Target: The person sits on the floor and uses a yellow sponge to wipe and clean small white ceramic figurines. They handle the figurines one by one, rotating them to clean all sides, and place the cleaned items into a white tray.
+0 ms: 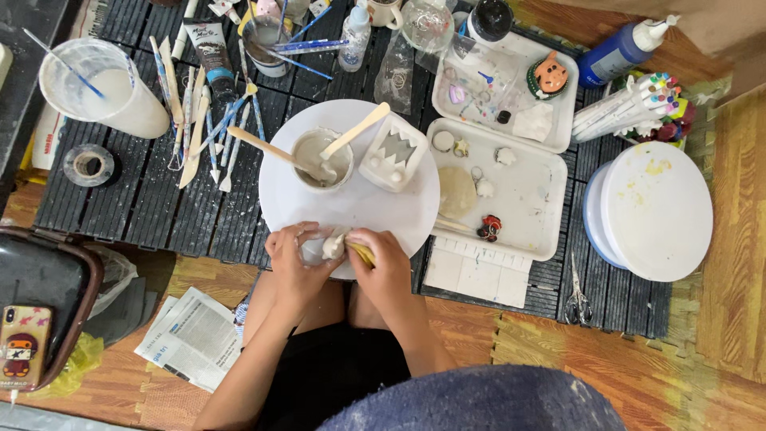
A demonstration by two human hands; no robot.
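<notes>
At lower centre of the frame, the left hand (294,257) cradles a small white clay piece (333,244) while the right hand (386,267), fingers closed on a yellow sponge (361,254), presses against it. Both meet over the near edge of a round white turntable (351,199) bearing a slip cup (321,160) with wooden sticks (267,148); modelling tools (199,120) lie upper left.

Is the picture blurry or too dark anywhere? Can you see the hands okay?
Head view: soft, even light, no hard shadows or strong glare. The left hand and right hand are sharp around the white clay piece. The blue-grey shape at the bottom edge is close and blurred. The dark tray at left is dim.
</notes>
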